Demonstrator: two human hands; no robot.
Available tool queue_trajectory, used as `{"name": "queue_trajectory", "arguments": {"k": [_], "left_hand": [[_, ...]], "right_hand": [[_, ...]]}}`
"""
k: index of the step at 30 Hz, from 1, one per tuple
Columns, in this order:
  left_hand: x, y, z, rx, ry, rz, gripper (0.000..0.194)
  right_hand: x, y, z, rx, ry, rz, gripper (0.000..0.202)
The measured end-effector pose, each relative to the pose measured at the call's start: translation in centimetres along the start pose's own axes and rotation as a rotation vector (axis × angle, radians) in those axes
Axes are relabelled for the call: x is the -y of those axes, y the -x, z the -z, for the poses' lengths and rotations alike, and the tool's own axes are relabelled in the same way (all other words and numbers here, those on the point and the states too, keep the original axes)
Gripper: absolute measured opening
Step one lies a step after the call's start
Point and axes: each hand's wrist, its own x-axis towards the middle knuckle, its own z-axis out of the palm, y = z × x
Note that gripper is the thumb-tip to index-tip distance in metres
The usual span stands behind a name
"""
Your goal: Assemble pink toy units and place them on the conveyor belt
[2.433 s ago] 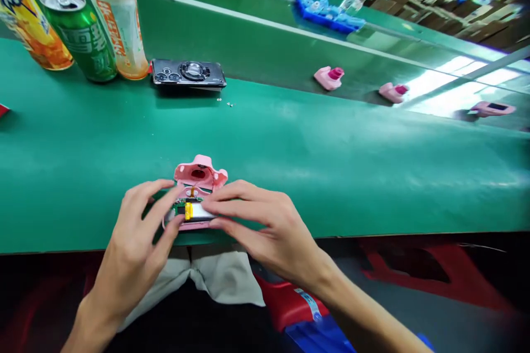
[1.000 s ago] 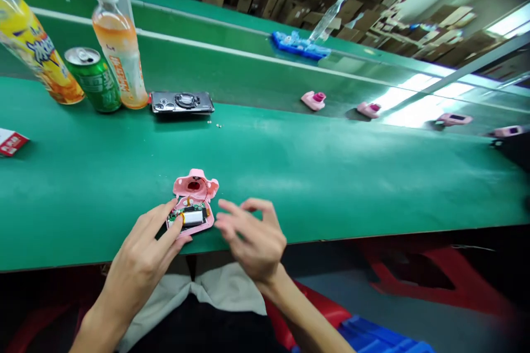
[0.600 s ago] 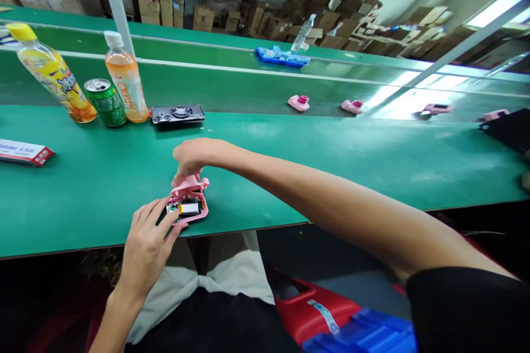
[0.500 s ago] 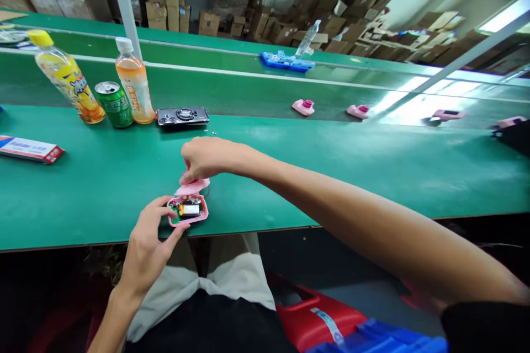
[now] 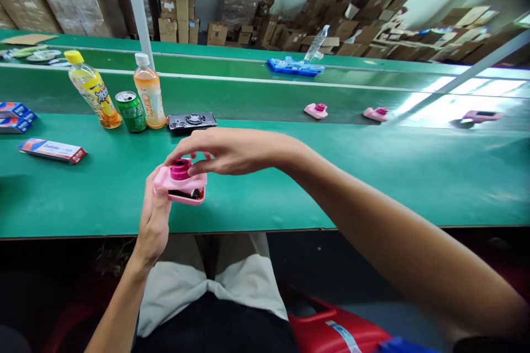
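A small pink toy camera [image 5: 180, 183] with a magenta lens ring sits folded nearly shut just above the green bench [image 5: 290, 176], a dark gap still showing along its lower edge. My left hand [image 5: 155, 220] grips its left side from below. My right hand [image 5: 223, 150] reaches across from the right and presses on the camera's top cover with thumb and fingers around the lens.
Two drink bottles [image 5: 94, 90] and a green can [image 5: 131, 111] stand at the back left beside a black phone [image 5: 191, 120]. Flat boxes [image 5: 52, 150] lie at the left. More pink cameras [image 5: 317, 111] ride the belt behind. A blue tray [image 5: 295, 67] lies farther back.
The pink cover, lying open with the circuit board and battery exposed, has been folded down over the base by my right hand. My view has tilted up.
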Motion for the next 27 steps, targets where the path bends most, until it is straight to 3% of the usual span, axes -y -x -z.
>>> {"name": "queue_trajectory", "arguments": {"k": [1, 3, 5, 6, 9, 12, 17, 23, 27], "left_hand": [[-0.3, -0.2, -0.4, -0.035, 0.107, 0.048, 0.05], [-0.9, -0.6, -1.4, -0.186, 0.411, 0.125, 0.048], [-1.2, -1.0, -2.5, -0.302, 0.615, 0.135, 0.048], [-1.3, -1.2, -3.0, -0.335, 0.69, 0.14, 0.048], [-1.2, -1.5, -4.3, -0.361, 0.818, 0.177, 0.049], [-0.7, -1.8, -5.3, -0.439, 0.871, 0.199, 0.051], [0.6, -2.0, -6.9, -0.529, 0.824, 0.253, 0.055], [1.3, -0.9, -7.4, -0.429, 0.887, 0.27, 0.055], [1.4, -0.3, -6.9, -0.396, 0.739, 0.303, 0.064]], "right_hand": [[-0.1, 0.0, -0.5, -0.104, -0.008, -0.048, 0.023], [-0.1, 0.2, -2.6, -0.441, -0.024, -0.187, 0.015], [0.0, 0.7, -5.5, -0.739, -0.055, -0.322, 0.032], [0.1, 1.1, -7.0, -0.802, -0.072, -0.366, 0.038], [0.4, 2.0, -10.1, -0.801, -0.063, -0.373, 0.036], [0.2, 2.0, -11.4, -0.804, 0.004, -0.305, 0.026], [-1.4, 1.7, -12.9, -0.995, 0.086, -0.318, 0.024], [-2.9, 2.3, -14.1, -1.093, -0.223, -0.427, 0.039], [-3.5, 2.5, -14.9, -1.127, -0.235, -0.439, 0.041]]}}
